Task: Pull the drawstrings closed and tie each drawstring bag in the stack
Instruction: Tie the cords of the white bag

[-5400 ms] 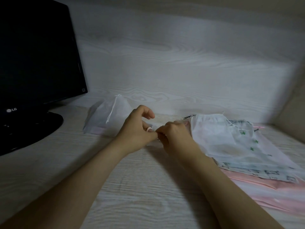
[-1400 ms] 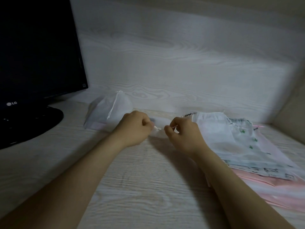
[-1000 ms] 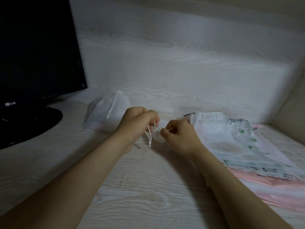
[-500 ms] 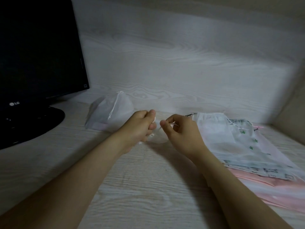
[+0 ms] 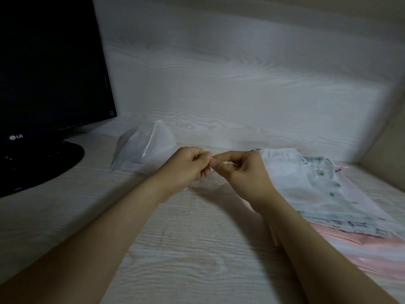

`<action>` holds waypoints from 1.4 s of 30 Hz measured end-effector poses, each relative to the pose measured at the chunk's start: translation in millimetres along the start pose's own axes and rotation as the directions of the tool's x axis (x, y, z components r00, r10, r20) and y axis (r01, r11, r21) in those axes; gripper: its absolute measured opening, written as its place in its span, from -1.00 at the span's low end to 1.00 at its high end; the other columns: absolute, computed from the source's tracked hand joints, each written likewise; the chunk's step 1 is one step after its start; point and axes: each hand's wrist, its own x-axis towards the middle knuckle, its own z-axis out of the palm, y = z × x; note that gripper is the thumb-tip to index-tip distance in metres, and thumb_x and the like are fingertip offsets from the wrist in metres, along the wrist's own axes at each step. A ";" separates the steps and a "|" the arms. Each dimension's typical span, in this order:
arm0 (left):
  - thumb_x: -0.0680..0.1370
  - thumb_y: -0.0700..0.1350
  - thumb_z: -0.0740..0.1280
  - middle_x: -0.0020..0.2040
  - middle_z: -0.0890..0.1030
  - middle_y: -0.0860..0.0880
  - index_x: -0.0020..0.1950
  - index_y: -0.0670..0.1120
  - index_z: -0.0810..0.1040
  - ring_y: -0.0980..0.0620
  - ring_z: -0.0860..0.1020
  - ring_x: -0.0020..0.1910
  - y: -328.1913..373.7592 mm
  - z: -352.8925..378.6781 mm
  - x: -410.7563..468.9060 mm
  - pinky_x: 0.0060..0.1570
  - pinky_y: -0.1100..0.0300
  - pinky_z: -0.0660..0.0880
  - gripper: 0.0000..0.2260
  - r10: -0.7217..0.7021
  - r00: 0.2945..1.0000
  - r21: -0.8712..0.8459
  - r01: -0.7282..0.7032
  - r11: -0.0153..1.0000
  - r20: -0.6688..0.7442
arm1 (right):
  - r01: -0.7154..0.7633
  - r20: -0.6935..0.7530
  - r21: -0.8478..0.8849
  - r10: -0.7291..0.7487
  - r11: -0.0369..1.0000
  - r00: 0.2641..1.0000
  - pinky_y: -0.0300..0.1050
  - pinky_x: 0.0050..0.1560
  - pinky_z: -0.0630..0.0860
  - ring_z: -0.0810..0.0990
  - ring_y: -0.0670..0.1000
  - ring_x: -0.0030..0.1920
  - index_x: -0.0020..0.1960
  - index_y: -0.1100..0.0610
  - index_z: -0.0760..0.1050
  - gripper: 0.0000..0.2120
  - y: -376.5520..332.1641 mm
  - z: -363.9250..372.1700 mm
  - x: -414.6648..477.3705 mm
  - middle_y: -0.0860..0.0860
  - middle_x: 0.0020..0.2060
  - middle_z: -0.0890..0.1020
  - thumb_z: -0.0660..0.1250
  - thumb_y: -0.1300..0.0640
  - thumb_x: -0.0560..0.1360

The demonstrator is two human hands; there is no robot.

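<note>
Left hand (image 5: 186, 170) and right hand (image 5: 243, 172) pinch from both sides the mouth of the small translucent white drawstring bag (image 5: 206, 185) near the pale wooden desk's (image 5: 197, 249) back edge; the thin cord, hidden in that grip, could slip, leaving 1 loose knot.

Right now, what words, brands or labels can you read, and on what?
"LG": on the lower bezel of the monitor, beside a round logo.
Sticker at the monitor's lower corner: too small to read.
Dark print on a bag low in the stack: too blurred to tell whether it is text.
Nothing else readable.
</note>
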 end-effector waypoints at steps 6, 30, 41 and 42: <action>0.76 0.01 0.20 -0.25 0.60 0.01 0.07 -0.20 0.59 0.27 0.40 -0.50 -4.6 -0.9 3.1 -0.51 0.43 0.30 -0.68 -0.015 1.000 0.027 0.015 1.000 0.002 | -0.079 -0.036 -0.031 0.078 0.996 0.996 -0.13 -0.44 0.20 0.22 -0.05 -0.48 -0.16 0.19 0.68 -0.83 -0.3 0.9 -0.4 0.05 -0.50 0.45 0.47 0.12 0.57; 0.60 -0.09 0.49 -0.29 0.69 -0.11 -0.14 -0.19 0.74 -0.01 0.57 -0.38 -13.4 -14.7 7.2 -0.34 0.13 0.50 -0.80 -0.025 0.997 0.022 0.027 0.999 -0.073 | -0.172 -0.068 -0.489 0.160 0.855 0.985 -0.13 -0.35 0.39 0.38 -0.09 -0.44 -0.28 0.21 0.63 -0.76 0.0 -8.8 2.7 0.04 -0.52 0.44 0.35 0.07 0.46; 0.62 -0.05 0.47 -0.26 0.73 -0.03 -0.10 -0.03 0.77 0.08 0.69 -0.25 -18.7 -9.4 4.6 -0.19 0.21 0.60 -0.86 0.110 0.982 0.295 -0.151 0.943 0.151 | -0.251 -0.022 -0.103 0.250 0.962 0.968 -0.14 -0.39 0.28 0.29 -0.04 -0.47 -0.38 0.10 0.58 -0.70 -0.7 -3.1 3.1 -0.09 -0.56 0.34 0.37 0.22 0.53; 0.62 -0.03 0.48 -0.26 0.73 -0.03 -0.10 -0.02 0.77 0.07 0.70 -0.25 -19.4 -8.9 4.7 -0.17 0.18 0.62 -0.86 0.118 0.980 0.302 -0.162 0.939 0.157 | -0.256 -0.014 -0.082 0.256 0.963 0.967 -0.14 -0.40 0.28 0.29 -0.03 -0.46 -0.38 0.10 0.58 -0.69 -1.2 -2.6 2.7 -0.08 -0.56 0.34 0.37 0.22 0.55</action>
